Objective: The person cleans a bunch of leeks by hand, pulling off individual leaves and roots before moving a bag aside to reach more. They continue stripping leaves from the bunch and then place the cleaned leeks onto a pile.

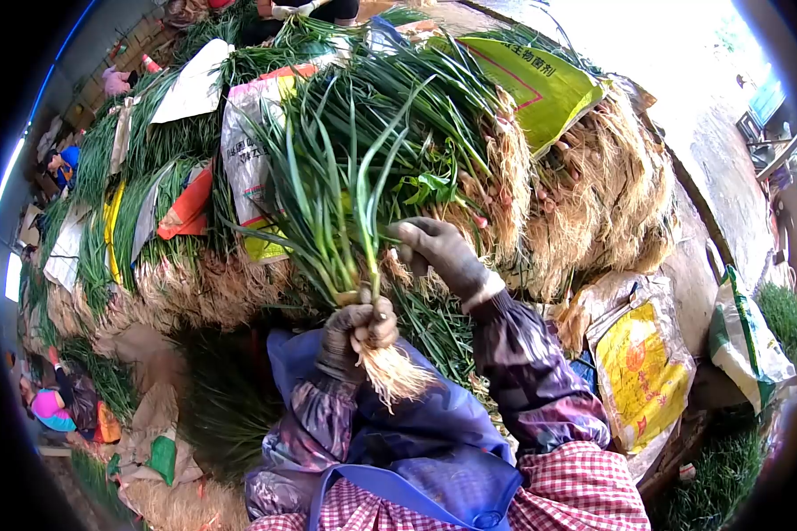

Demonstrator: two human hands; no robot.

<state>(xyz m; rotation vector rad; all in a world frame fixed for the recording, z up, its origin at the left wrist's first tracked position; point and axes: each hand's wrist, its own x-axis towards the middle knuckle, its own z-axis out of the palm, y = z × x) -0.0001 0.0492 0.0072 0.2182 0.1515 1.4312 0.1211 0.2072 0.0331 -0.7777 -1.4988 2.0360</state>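
My left hand [354, 334], in a grey glove, is closed around the stems of a bunch of green garlic [345, 234]. The long leaves fan upward, and pale stringy roots [394, 376] hang below my fist. My right hand [438, 252], also gloved, is beside the leaves at the right, its fingers curled in with the thumb. Whether a leaf is pinched between those fingertips is hard to make out. Behind both hands lies a large heap of similar plants, their roots [593, 195] facing me.
Printed sacks lie over the heap, among them a yellow-green one [536, 88] and a white one [248, 133]. A yellow-and-white sack [642, 372] is at my right. A blue apron [434, 442] covers my lap. Other people are at the far left, including one in pink [49, 405].
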